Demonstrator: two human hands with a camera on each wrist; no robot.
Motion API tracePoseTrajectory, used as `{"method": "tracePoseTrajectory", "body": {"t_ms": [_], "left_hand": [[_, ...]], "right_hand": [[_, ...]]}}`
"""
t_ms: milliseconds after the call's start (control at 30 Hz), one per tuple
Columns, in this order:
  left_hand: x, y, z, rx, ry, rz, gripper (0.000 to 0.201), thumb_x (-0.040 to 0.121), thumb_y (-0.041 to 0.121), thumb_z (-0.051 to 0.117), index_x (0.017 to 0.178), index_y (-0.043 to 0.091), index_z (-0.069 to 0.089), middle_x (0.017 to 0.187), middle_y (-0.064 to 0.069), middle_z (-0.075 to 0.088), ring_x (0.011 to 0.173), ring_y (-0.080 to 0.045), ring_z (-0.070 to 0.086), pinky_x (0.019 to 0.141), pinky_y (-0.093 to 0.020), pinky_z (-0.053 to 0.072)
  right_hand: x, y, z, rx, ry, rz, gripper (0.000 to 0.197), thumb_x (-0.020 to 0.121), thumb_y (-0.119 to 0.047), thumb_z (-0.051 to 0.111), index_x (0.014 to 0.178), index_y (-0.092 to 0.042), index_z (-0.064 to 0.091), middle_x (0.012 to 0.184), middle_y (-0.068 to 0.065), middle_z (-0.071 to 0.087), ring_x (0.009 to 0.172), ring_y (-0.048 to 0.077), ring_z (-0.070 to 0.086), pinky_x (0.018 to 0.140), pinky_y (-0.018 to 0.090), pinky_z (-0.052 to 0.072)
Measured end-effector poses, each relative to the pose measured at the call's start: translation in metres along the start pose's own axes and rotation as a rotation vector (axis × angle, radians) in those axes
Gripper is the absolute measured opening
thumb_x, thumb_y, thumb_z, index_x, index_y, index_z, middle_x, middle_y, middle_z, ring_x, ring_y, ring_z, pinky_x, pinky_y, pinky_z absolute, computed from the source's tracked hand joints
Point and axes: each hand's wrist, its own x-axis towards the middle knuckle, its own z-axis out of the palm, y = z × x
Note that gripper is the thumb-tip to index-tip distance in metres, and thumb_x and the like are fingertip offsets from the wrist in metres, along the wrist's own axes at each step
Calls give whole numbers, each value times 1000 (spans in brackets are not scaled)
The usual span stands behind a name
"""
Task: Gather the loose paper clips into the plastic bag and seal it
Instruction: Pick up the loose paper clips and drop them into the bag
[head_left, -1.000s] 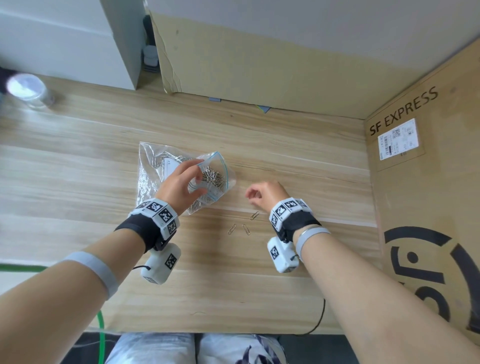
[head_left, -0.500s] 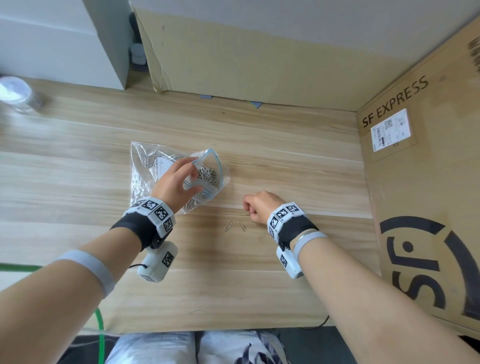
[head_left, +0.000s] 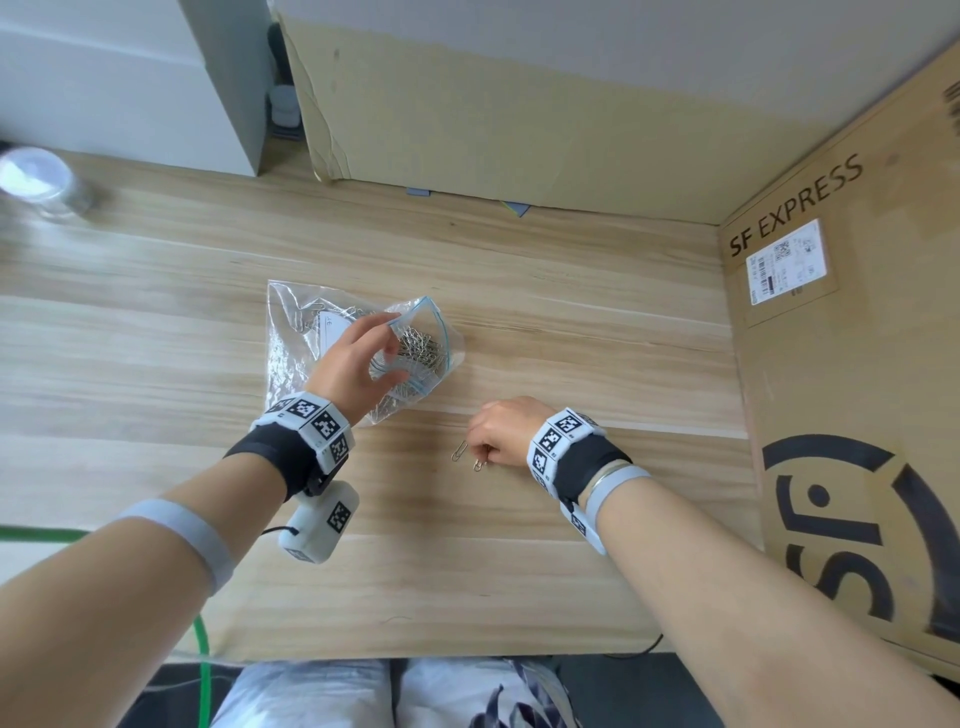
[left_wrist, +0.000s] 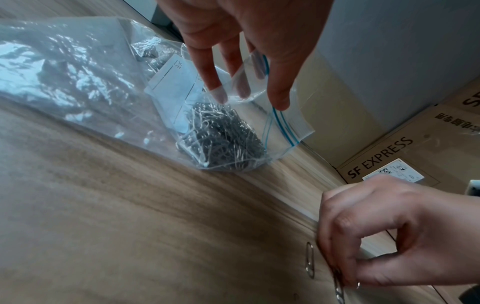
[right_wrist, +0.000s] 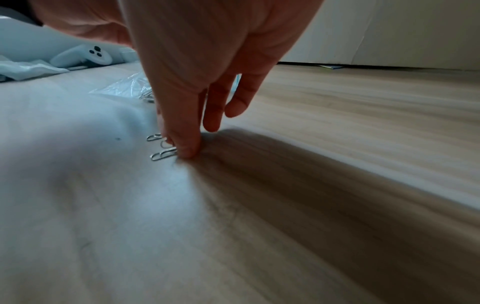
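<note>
A clear zip plastic bag (head_left: 291, 332) with a blue seal line lies on the wooden table, holding a heap of silver paper clips (left_wrist: 223, 139). My left hand (head_left: 387, 348) pinches the bag's rim and holds its mouth open toward the right. My right hand (head_left: 485, 457) is down on the table in front of the bag, its thumb and fingers pinching a paper clip (right_wrist: 163, 155) against the wood. Another loose paper clip (head_left: 459, 450) lies just left of those fingers. In the left wrview view's place, the left wrist view shows that loose paper clip (left_wrist: 309, 260) beside my right hand (left_wrist: 348, 281).
A tall SF EXPRESS cardboard box (head_left: 852, 364) walls the table's right side and a cardboard sheet (head_left: 519, 104) stands at the back. A clear jar (head_left: 36, 182) sits far left. A green cable (head_left: 200, 654) hangs by the front edge.
My right hand came down and toward me onto the loose clips. Three clips lay free a second ago; now one lies free and one is under the fingers. The left hand keeps the bag open.
</note>
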Motion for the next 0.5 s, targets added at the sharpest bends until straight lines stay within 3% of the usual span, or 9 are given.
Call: {"method": "tracePoseTrajectory", "body": {"t_ms": [167, 333, 500], "left_hand": [[-1, 0, 0, 6, 0, 3, 31, 70, 3, 70, 73, 16, 43, 125, -13, 51, 113, -27, 50, 86, -29, 40], [0, 0, 0, 1, 0, -13, 29, 70, 2, 70, 74, 14, 45, 125, -13, 51, 113, -27, 50, 85, -29, 39], [0, 1, -1, -4, -1, -14, 32, 71, 2, 70, 74, 17, 42, 126, -12, 50, 114, -27, 49, 86, -29, 39]], "right_hand": [[1, -1, 3, 109, 52, 51, 14, 84, -15, 55, 97, -20, 59, 98, -1, 65, 98, 23, 57, 66, 31, 44], [4, -5, 8, 319, 74, 153, 42, 83, -13, 59, 121, -26, 48, 93, -4, 68, 95, 21, 59, 80, 37, 50], [13, -11, 0, 177, 63, 134, 17, 88, -18, 55, 103, -15, 62, 108, 5, 64, 100, 26, 58, 78, 34, 46]]}}
